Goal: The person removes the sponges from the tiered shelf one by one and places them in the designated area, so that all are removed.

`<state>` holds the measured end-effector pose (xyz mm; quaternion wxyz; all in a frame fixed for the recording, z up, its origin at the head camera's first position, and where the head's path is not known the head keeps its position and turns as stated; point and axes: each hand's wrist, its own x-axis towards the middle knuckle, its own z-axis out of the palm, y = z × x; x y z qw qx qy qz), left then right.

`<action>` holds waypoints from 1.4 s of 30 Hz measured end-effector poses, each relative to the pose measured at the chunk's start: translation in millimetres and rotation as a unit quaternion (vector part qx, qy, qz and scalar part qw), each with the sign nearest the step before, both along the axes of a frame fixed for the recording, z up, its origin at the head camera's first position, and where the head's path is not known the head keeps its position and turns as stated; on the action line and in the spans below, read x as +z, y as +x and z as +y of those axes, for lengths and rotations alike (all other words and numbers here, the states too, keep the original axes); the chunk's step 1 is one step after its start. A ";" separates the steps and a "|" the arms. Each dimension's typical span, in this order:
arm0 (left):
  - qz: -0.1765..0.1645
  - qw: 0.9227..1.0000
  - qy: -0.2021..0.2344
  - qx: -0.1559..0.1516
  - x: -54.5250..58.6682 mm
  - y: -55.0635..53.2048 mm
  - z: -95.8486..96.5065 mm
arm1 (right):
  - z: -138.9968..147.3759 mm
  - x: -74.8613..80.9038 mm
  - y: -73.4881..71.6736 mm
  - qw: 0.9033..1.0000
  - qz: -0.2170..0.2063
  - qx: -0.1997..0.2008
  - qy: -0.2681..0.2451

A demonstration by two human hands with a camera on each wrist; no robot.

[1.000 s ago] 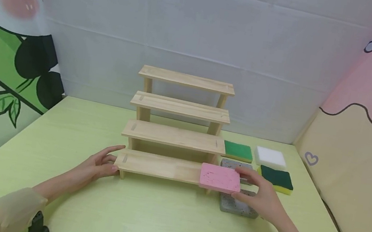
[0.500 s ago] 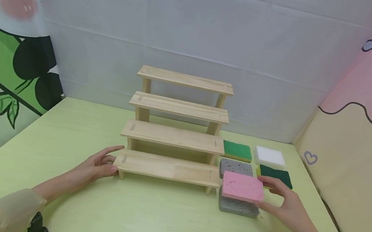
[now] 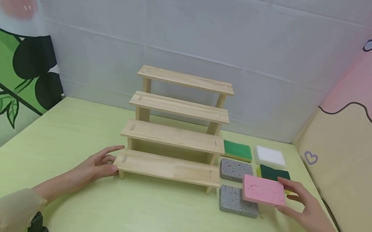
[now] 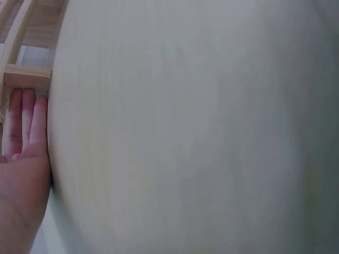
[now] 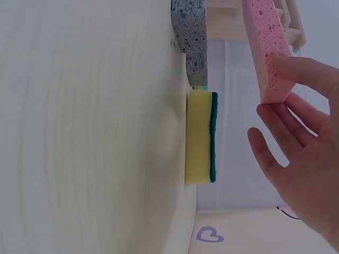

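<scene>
My right hand point(image 3: 308, 212) pinches a pink sponge point(image 3: 264, 190) by its right end, thumb at the near edge and fingers at the far edge. The sponge hangs in the air, partly above a grey porous sponge point(image 3: 235, 205). In the right wrist view, the pink sponge point(image 5: 265, 47) is clear of the table, and the lower fingers spread below it. My left hand point(image 3: 95, 164) rests at the left end of the lowest step of a four-tier wooden stand point(image 3: 167, 168). Its fingers point(image 4: 38, 124) lie straight against a wooden leg point(image 4: 29, 76) in the left wrist view.
Right of the stand lie a second grey sponge point(image 3: 235, 170), a green-topped sponge point(image 3: 237, 151), a white sponge point(image 3: 270, 157) and a dark green and yellow sponge point(image 3: 273, 173). A grey cloth wall point(image 3: 199, 26) stands behind the table point(image 3: 155, 223), with printed walls at both sides.
My right hand has lifted the pink sponge off the right end of the lowest step and carried it right, past the grey sponges. The left hand stays at the stand.
</scene>
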<state>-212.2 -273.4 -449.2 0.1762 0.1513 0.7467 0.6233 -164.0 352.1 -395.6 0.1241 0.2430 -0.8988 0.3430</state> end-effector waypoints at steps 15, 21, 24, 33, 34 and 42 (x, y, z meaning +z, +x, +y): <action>0.013 0.999 0.035 -0.011 1.8 0.2 2.2 | 38.6 -8.0 -0.5 1.000 -0.016 0.017 -0.006; 0.004 1.000 0.023 -0.004 1.3 0.0 1.9 | 51.1 -11.2 1.0 0.999 -0.040 0.013 -0.005; 0.001 1.000 0.021 -0.002 1.1 -0.7 1.9 | 56.6 -13.0 1.0 0.999 -0.046 0.014 -0.005; 0.005 1.000 0.019 -0.007 0.6 -1.6 1.7 | 67.2 -18.3 0.2 0.993 -0.114 0.012 -0.005; 0.005 1.000 0.020 -0.007 0.6 -1.5 1.7 | 67.4 -18.7 0.2 0.992 -0.128 0.010 -0.006; 0.004 1.000 0.014 -0.004 1.5 -0.6 1.3 | 75.1 -25.2 -3.5 0.978 -0.203 0.046 -0.023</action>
